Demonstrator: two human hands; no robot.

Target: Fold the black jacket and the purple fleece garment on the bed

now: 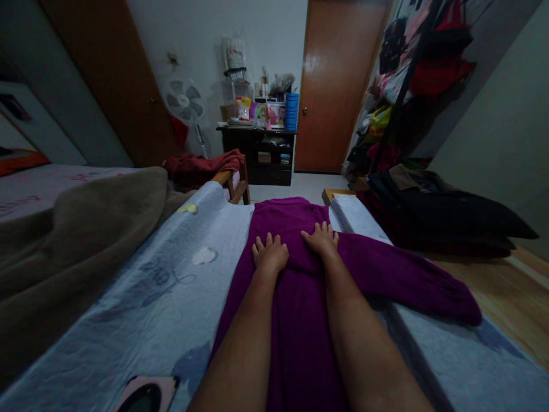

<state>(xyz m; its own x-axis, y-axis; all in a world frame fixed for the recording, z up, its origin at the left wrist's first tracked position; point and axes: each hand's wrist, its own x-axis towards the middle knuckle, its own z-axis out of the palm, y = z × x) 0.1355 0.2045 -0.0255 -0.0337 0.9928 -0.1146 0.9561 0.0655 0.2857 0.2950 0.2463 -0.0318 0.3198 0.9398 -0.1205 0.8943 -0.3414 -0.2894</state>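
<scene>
A purple long-sleeved garment [300, 320] lies spread on the light blue patterned bed sheet [189, 292], with one sleeve stretched out to the right. My left hand [270, 253] rests on its upper part, left of the middle, fingers spread. Across from it, my right hand [321, 238] lies on the cloth near the base of the outstretched sleeve, its fingers apart too. Neither hand grips anything. The other sleeve cannot be made out.
At the bottom left lies a pink-edged object with a dark round part [148, 393]. A brown blanket [98, 229] is at the left, and dark folded clothes [446, 212] are piled at the right. Beyond the bed are a fan [184, 102] and a dark shelf [257, 154].
</scene>
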